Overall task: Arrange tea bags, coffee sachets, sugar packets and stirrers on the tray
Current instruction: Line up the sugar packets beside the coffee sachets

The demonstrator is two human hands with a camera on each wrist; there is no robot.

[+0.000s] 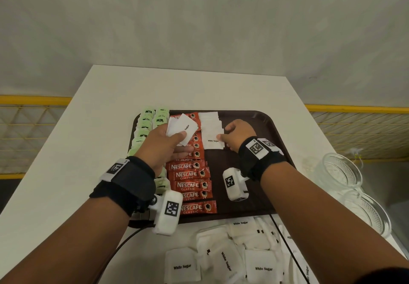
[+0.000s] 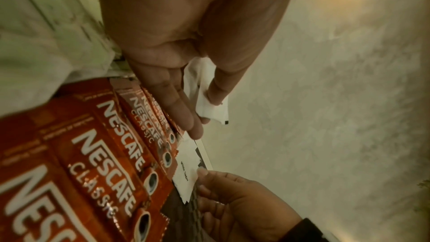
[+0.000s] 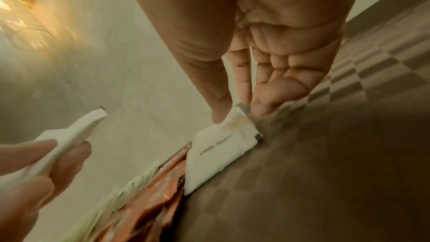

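Note:
A brown tray holds a column of green tea bags, a column of red coffee sachets and a short row of white sugar packets. My left hand hovers over the sachets and pinches a small stack of sugar packets between thumb and fingers. My right hand pinches the right edge of one sugar packet that lies at the near end of the row; its fingertips and the packet show in the right wrist view. No stirrers are in view.
A heap of loose white sugar packets lies on the white table in front of the tray. Clear glass jars lie on their sides at the right edge. The tray's right half is bare. A black cable runs under my left wrist.

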